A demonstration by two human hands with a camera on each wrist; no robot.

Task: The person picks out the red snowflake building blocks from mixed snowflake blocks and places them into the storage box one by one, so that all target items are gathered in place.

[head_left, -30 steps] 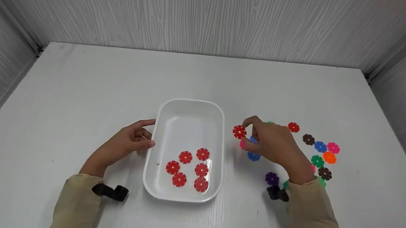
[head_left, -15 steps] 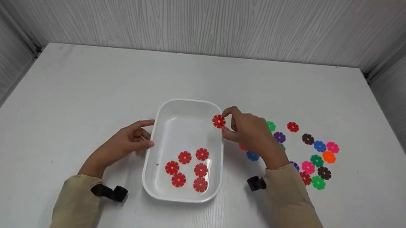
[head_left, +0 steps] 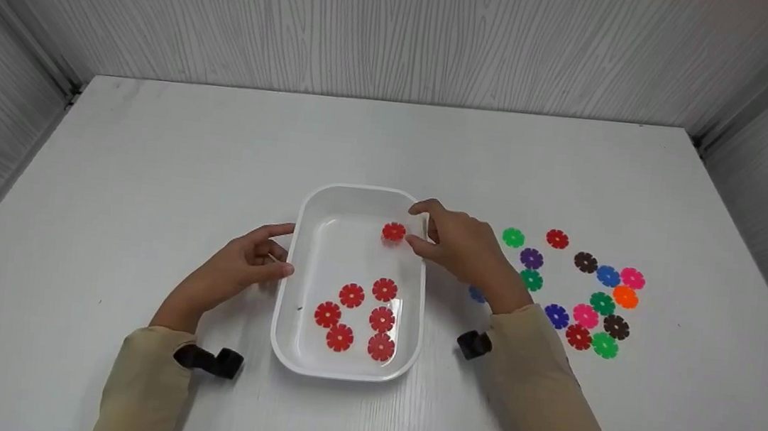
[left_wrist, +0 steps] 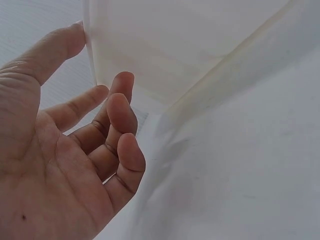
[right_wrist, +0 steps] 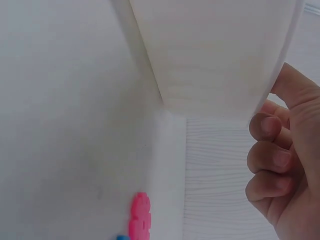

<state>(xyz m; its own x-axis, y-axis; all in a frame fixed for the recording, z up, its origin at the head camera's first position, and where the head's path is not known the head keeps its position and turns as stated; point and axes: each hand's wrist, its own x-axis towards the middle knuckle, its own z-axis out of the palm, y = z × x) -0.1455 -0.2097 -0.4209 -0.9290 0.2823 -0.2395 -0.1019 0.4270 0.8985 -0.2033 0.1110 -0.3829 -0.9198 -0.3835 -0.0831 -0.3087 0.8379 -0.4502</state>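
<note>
Red notched plastic discs point(head_left: 351, 295) lie in the near half of the white tray point(head_left: 282, 326). Another red disc point(head_left: 394, 231) is in the tray's far right part, just left of the right fingertips; whether it has reached the floor is hard to tell. My right hand point(head_left: 463, 247) is over the tray's right rim, thumb and index finger spread with nothing between them. In the right wrist view its other fingers point(right_wrist: 270, 158) are bent beside the tray wall. My left hand point(head_left: 235, 271) touches the tray's left rim with thumb and index finger, its other fingers loosely bent.
Right of the tray, loose notched discs in several colours lie on the white table point(head_left: 184, 144), among them a red disc point(head_left: 557, 239), an orange disc point(head_left: 625, 296) and another red disc point(head_left: 578, 336). A grey wood-grain panel point(head_left: 403, 32) stands behind the table.
My right hand has moved left from the loose discs to the tray's rim and let go of the red disc, now inside the tray. The left hand stays at the left rim.
</note>
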